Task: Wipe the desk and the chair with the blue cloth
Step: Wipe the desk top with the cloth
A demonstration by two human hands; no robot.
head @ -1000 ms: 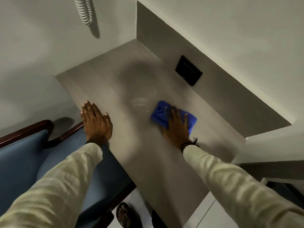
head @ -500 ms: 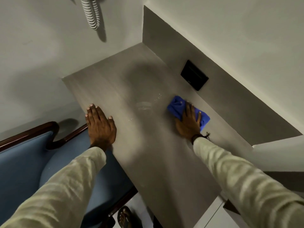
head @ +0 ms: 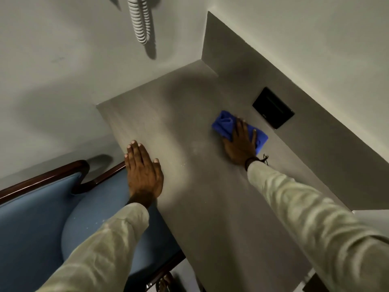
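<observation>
The grey desk [head: 210, 207] runs away from me between white walls. A folded blue cloth [head: 224, 124] lies on its far right part, close to the back panel. My right hand [head: 241, 144] presses flat on the cloth, fingers spread over it. My left hand [head: 143, 171] rests flat and empty on the desk's left edge, fingers together. Below that hand stands the chair [head: 31, 224] with blue upholstery and a dark wooden frame, tucked against the desk's left side.
A black socket plate [head: 273, 107] is set in the grey back panel just beyond the cloth. A white coiled cord [head: 140, 20] hangs on the wall at the top. A sandalled foot [head: 166, 284] shows on the floor below the desk edge.
My right hand has pushed the blue cloth across the desk, away from me and to the right, toward the back panel. My left hand has stayed on the desk edge.
</observation>
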